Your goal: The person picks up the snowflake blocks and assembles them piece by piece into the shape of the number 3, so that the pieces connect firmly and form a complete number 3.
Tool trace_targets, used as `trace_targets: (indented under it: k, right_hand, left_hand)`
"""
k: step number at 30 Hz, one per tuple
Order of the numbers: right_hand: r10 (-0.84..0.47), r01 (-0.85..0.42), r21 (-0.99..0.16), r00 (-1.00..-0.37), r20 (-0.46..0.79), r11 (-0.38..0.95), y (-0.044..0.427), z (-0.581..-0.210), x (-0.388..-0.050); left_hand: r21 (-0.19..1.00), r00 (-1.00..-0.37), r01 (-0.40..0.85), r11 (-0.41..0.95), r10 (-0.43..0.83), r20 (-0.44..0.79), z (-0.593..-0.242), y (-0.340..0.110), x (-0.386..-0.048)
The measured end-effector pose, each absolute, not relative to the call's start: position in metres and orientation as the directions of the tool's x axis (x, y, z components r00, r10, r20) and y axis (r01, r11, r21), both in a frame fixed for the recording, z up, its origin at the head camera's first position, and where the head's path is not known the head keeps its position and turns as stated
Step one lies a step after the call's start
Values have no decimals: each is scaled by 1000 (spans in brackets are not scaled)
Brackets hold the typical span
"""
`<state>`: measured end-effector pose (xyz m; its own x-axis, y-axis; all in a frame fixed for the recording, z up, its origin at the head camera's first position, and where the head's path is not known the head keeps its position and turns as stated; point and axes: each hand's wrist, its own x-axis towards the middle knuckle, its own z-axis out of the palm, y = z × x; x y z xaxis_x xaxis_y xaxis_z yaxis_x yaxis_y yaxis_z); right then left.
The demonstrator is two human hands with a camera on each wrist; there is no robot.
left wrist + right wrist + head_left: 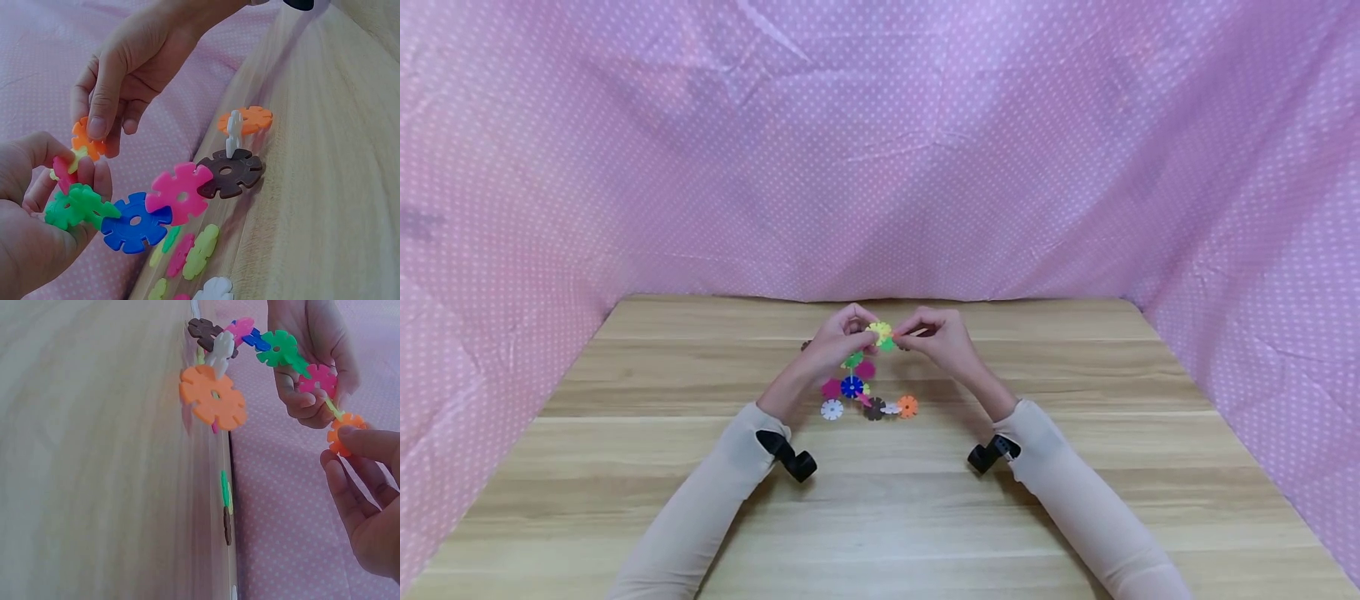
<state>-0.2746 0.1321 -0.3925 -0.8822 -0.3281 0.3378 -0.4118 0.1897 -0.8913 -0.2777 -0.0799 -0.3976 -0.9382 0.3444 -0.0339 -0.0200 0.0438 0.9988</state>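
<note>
A chain of slotted plastic snowflake discs hangs between the hands, above the table. My left hand pinches it near a yellow disc and a pink disc. My right hand pinches the orange disc at the upper end, which meets the yellow one. Below the left hand follow green discs, a blue disc, a pink disc and a brown disc. A white disc and another orange disc form the lower end.
Loose discs lie on the wooden table beneath and behind the chain, among them a white disc, a yellow-green disc and a brown disc. Pink dotted cloth hangs around the table's back and sides.
</note>
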Motion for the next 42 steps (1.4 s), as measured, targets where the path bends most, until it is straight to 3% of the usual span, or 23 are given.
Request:
trace_targets:
  k: [27,42]
  right_hand:
    - [-313,-453,-870,-869,383,192,132,-396,-274]
    - [-341,-375,-888,-898,277,265,133,-391,-276]
  left_hand:
    - [999,-935,25,46,354,7,-403,-77,-277]
    - [997,-935,-39,70,349,-61,-398,-79,-275]
